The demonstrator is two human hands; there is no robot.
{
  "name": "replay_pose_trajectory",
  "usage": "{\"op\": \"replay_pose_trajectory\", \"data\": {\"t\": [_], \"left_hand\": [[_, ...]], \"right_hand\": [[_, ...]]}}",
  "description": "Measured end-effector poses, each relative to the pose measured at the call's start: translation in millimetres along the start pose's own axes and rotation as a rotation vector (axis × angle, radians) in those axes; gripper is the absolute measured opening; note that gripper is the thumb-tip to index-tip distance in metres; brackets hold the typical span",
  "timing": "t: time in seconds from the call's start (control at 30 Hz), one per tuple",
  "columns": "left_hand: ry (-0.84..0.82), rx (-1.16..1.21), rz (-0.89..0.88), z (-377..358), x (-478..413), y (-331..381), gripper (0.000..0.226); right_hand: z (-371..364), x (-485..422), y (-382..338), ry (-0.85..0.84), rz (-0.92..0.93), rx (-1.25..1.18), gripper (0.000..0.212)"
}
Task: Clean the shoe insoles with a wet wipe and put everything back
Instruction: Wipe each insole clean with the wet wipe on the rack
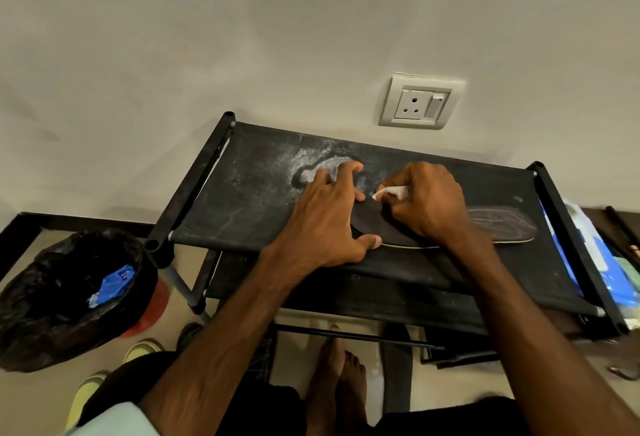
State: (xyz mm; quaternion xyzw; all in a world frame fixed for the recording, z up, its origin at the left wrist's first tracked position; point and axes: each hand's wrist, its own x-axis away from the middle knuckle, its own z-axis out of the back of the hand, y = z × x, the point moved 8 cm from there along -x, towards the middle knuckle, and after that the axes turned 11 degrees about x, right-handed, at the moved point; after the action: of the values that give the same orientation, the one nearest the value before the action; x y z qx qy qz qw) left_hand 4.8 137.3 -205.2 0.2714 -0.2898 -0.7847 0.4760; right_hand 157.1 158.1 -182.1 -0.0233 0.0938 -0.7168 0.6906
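Observation:
A dark shoe insole (498,224) lies lengthwise on the top shelf of a black fabric shoe rack (242,200). My left hand (329,210) presses its left end down with spread fingers and thumb. My right hand (422,203) grips a folded white wet wipe (391,191) and holds it against the insole near the left hand's fingertips. The middle of the insole is hidden under my right hand.
A bin lined with a black bag (69,297) stands on the floor at left, with a blue wrapper (112,285) inside. A blue and white wipes pack (595,255) sits beside the rack's right end. A wall socket (420,101) is above. Pale shoes (86,394) and my bare feet (339,376) are below.

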Motion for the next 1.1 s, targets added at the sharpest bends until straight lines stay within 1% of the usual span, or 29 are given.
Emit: {"op": "replay_pose_trajectory", "data": {"t": [0.07, 0.17, 0.23, 0.3, 0.43, 0.53, 0.63, 0.73, 0.83, 0.9, 0.97, 1.03, 1.1], "left_hand": [[0.004, -0.006, 0.002, 0, 0, 0, 0.112], [0.003, -0.021, -0.003, -1, 0, 1, 0.114], [0.007, -0.031, -0.008, -1, -1, 1, 0.114], [0.012, -0.037, -0.013, 0, -1, 2, 0.113], [0.002, -0.022, -0.016, 1, -1, 1, 0.111], [-0.003, -0.02, -0.015, 1, -1, 0, 0.111], [-0.006, -0.025, -0.001, -1, -2, -2, 0.112], [-0.008, -0.033, 0.018, -3, -3, -4, 0.114], [-0.012, -0.039, 0.015, -3, -3, -3, 0.114], [-0.003, -0.052, 0.0, -2, -3, -1, 0.113], [-0.007, -0.043, 0.003, -1, -3, -1, 0.11], [-0.015, -0.026, 0.007, -1, -3, -2, 0.108], [-0.014, -0.029, 0.0, -2, -4, -2, 0.105]], "right_hand": [[0, 6, 1, -0.048, 0.017, 0.032, 0.017], [-2, 24, 12, -0.208, 0.045, 0.095, 0.019], [-1, 33, 19, -0.263, 0.035, 0.108, 0.019], [0, 34, 20, -0.234, 0.012, 0.111, 0.019], [4, 15, 10, -0.107, -0.044, 0.121, 0.023], [8, 0, -2, -0.033, -0.052, 0.126, 0.026], [5, 0, -6, -0.048, -0.025, 0.145, 0.028], [5, 16, 2, -0.125, 0.006, 0.157, 0.027], [6, 33, 8, -0.248, 0.035, 0.182, 0.018], [8, 37, 11, -0.285, 0.025, 0.149, 0.012], [8, 33, 12, -0.263, 0.008, 0.12, 0.015], [6, 22, 10, -0.185, -0.014, 0.13, 0.025], [6, 9, 5, -0.099, -0.025, 0.11, 0.027]]}}
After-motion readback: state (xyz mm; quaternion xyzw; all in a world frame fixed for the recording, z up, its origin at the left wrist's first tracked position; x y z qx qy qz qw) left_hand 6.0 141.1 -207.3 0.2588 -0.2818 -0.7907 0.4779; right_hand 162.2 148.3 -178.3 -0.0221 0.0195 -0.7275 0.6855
